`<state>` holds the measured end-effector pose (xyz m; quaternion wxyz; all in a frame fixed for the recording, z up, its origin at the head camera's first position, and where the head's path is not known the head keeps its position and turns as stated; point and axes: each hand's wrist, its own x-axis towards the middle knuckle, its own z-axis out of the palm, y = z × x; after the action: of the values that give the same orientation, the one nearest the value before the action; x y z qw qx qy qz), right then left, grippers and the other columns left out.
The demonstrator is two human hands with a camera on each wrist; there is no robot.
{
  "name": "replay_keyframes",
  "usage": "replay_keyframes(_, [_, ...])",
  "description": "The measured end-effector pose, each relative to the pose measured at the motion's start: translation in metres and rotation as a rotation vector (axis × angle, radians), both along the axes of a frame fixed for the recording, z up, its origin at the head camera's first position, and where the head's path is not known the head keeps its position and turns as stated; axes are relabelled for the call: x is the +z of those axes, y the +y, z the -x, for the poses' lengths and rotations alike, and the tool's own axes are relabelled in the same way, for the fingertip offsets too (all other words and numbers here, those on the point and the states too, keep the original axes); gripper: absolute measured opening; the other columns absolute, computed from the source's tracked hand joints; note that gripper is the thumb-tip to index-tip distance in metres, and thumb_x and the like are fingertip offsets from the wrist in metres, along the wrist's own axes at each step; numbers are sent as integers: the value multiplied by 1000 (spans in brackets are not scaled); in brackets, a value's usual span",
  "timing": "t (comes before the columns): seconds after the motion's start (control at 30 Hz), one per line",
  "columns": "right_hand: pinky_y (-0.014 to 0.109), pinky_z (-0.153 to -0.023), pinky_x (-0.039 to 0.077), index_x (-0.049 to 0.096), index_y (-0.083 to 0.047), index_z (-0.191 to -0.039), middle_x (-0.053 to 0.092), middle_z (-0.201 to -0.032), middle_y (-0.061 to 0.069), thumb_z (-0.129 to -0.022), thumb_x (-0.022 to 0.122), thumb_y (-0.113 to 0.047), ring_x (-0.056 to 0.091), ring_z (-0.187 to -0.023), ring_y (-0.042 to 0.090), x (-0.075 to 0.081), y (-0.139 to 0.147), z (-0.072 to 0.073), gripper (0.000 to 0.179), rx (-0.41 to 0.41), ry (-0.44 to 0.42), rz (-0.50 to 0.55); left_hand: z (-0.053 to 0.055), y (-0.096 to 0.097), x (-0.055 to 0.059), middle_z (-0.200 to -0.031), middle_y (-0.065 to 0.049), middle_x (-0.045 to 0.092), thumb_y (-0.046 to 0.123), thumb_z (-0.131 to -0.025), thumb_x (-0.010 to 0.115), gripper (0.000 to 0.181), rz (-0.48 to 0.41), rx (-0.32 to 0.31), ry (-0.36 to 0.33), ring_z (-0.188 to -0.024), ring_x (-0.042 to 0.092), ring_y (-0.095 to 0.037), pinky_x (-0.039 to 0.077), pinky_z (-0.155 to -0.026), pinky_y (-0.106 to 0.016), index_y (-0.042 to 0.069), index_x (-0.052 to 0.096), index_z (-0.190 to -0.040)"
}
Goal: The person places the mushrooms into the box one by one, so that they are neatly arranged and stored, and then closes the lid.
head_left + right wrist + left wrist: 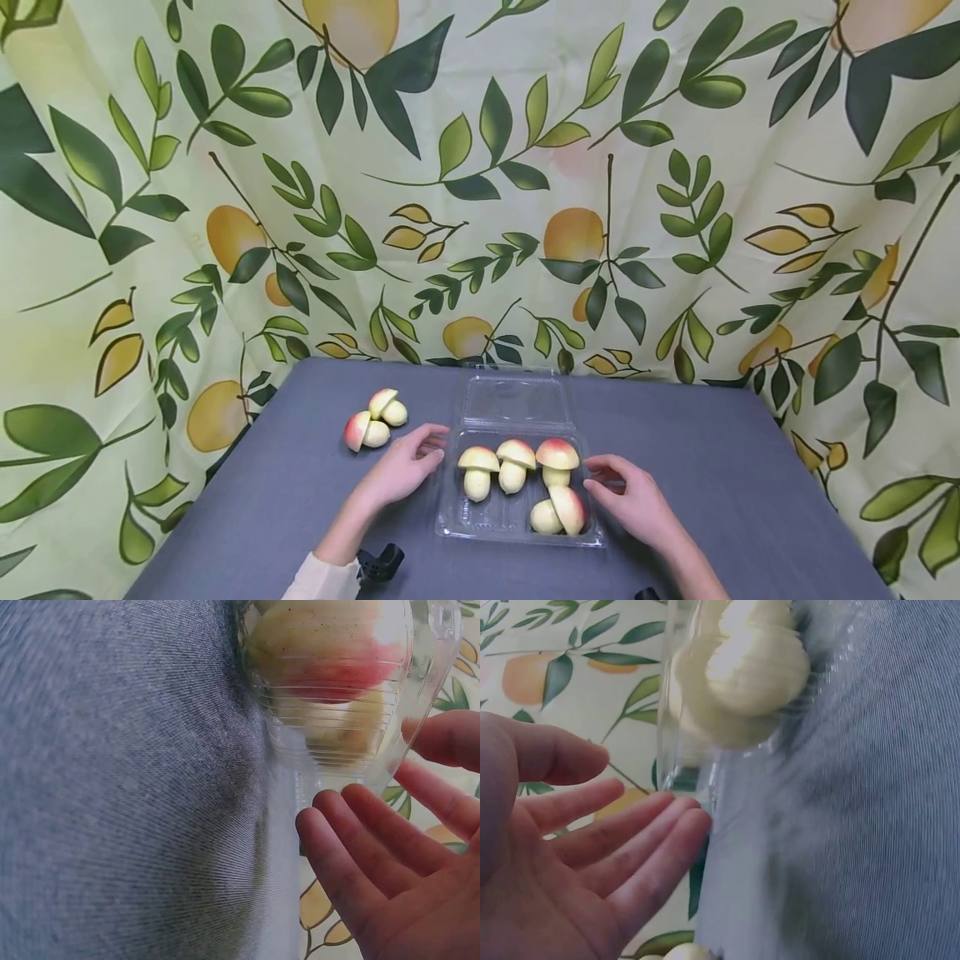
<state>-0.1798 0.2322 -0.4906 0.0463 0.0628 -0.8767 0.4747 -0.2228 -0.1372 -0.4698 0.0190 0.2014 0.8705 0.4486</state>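
Note:
A clear plastic clamshell box [487, 528] lies on the table with its lid [517, 400] folded back. Inside sit several cream mushrooms with red-tinged caps, among them a left one [477, 483], a middle one [513, 477] and a tipped one [567, 510] at the front right. My left hand [408, 462] is beside the box's left wall, fingers loosely extended and holding nothing. At the opposite wall, my right hand [633, 497] has its fingertips right by the rim, fingers relaxed. Through the clear wall, a mushroom [330, 667] shows above the fingers in the right wrist view.
Two more mushrooms, a nearer one [363, 432] and a farther one [388, 407], lie together on the grey table [675, 433] left of the left hand. A leaf-and-fruit patterned cloth [480, 208] hangs behind the table's back edge. Black wrist gear [381, 564] sits at the left wrist.

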Motion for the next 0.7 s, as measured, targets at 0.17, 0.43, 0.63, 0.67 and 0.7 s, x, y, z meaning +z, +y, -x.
replay_keyframes(0.17, [28,-84,57,72,-6,-114,72,-108,5,-90,77,-12,68,-95,13,-2,1,1,25,17,-29,13,-3,-9,6,-114,-13,71,4,-98,61,27,8,80,54,-102,68,-27,55,-90,-40,1,65,-124])
replay_keyframes(0.43, [28,-84,56,72,-5,-114,72,-105,4,-91,77,-13,68,-96,16,-2,4,6,25,42,-43,23,-3,-30,10,-99,-5,70,3,-93,68,22,-7,258,185,-93,67,-19,58,-81,-34,3,69,-115])
replay_keyframes(0.63, [28,-83,56,72,-7,-113,72,-103,3,-91,77,-14,68,-95,14,-4,4,9,24,65,-47,26,2,-47,5,-89,-2,66,1,-87,71,16,3,364,410,-78,66,-17,58,-68,-29,-1,70,-103])
replay_keyframes(0.67, [28,-83,56,72,-7,-113,72,-103,3,-91,77,-14,68,-95,14,-4,4,9,24,69,-47,28,3,-49,5,-88,-2,66,1,-87,71,15,13,382,443,-76,65,-18,58,-67,-31,-1,70,-102])
replay_keyframes(0.7, [28,-83,56,72,-6,-113,72,-104,4,-91,77,-14,67,-95,14,-4,4,9,24,75,-46,28,4,-52,5,-87,-3,66,2,-86,71,15,27,402,467,-76,65,-19,58,-67,-33,0,70,-101])
